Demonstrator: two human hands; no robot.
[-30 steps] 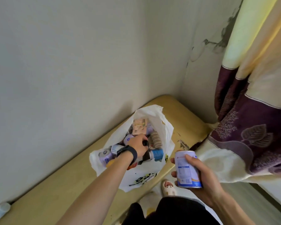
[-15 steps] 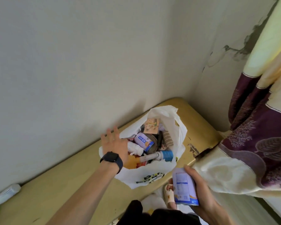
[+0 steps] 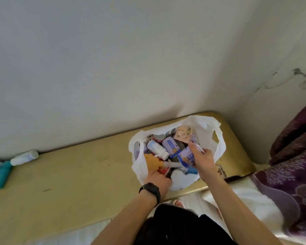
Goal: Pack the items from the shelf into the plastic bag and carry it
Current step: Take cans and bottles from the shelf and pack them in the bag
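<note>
While inside bag, can under right hand.

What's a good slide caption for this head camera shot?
Right hand lowers a can into the full plastic bag on the shelf while the left hand holds its near edge.

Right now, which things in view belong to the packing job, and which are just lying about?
In the job:
- plastic bag, open on the shelf
- can held by the right hand inside the bag
- left hand at the bag's near rim
- bottles and cans already in the bag

Lying about:
- curtain
- white tube and teal item, far left, possibly still to pack
</note>
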